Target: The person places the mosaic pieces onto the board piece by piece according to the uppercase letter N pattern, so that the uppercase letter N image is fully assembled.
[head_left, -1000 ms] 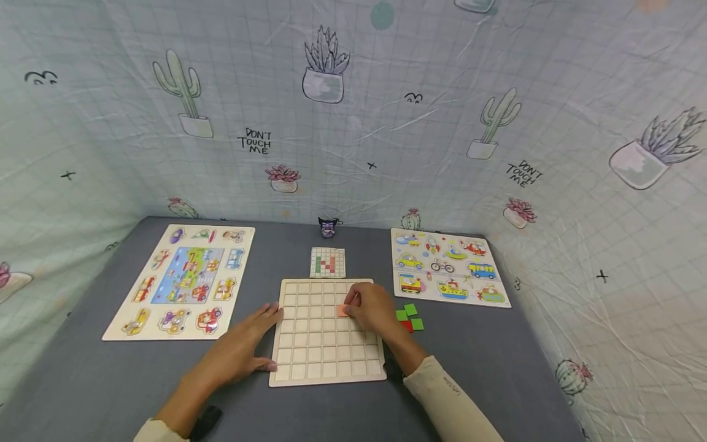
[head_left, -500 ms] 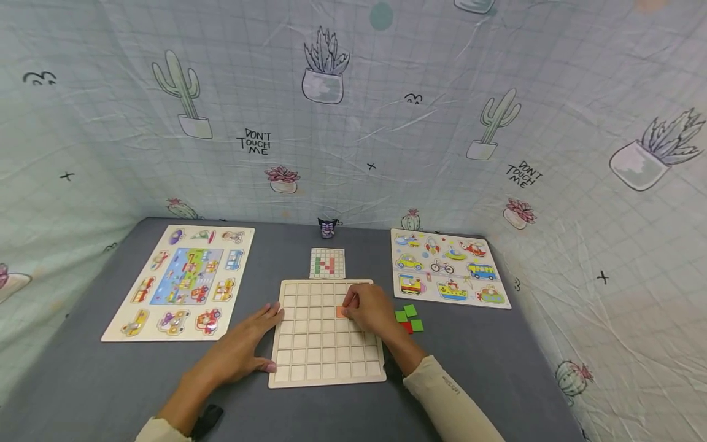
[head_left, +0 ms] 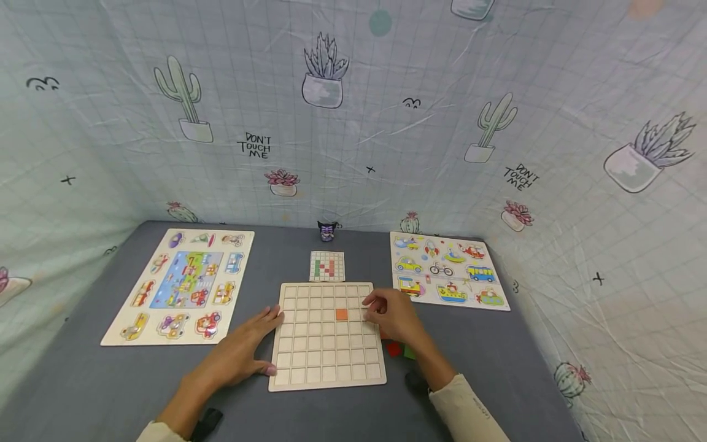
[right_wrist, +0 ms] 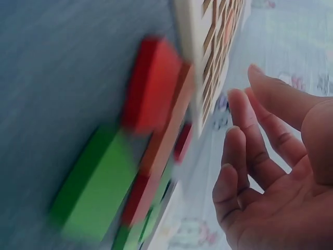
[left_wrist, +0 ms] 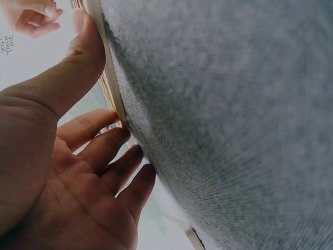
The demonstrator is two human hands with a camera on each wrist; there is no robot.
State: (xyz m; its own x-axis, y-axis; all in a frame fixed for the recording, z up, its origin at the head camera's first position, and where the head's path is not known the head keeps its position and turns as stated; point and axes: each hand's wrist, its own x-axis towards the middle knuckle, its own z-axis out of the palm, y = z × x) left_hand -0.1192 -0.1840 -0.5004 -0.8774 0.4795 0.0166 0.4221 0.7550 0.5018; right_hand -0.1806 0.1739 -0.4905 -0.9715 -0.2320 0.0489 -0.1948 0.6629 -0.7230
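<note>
A wooden grid board (head_left: 313, 356) lies in the middle of the grey table, with an orange square tile (head_left: 342, 314) in one of its cells. My left hand (head_left: 240, 348) rests along the board's left edge, thumb near the front corner and fingertips farther up the side. Over the right edge of the board is my right hand (head_left: 394, 314), its fingers loosely bent and nothing between them. Beneath it, partly hidden, lie a red tile (head_left: 394, 349) and a green tile (head_left: 409, 353). The right wrist view shows several tiles heaped there, including a blurred green tile (right_wrist: 96, 182).
Behind the board lies a small pattern card (head_left: 327, 266) with coloured squares, and farther back stands a small purple figurine (head_left: 327, 231). A picture puzzle (head_left: 234, 319) is at the left and a vehicle puzzle (head_left: 405, 248) at the back right. A printed cloth (head_left: 364, 141) walls the table.
My right hand has let go of the orange tile, which stays in its cell, and has moved right toward the loose tiles. The left hand has stayed at the board's edge.
</note>
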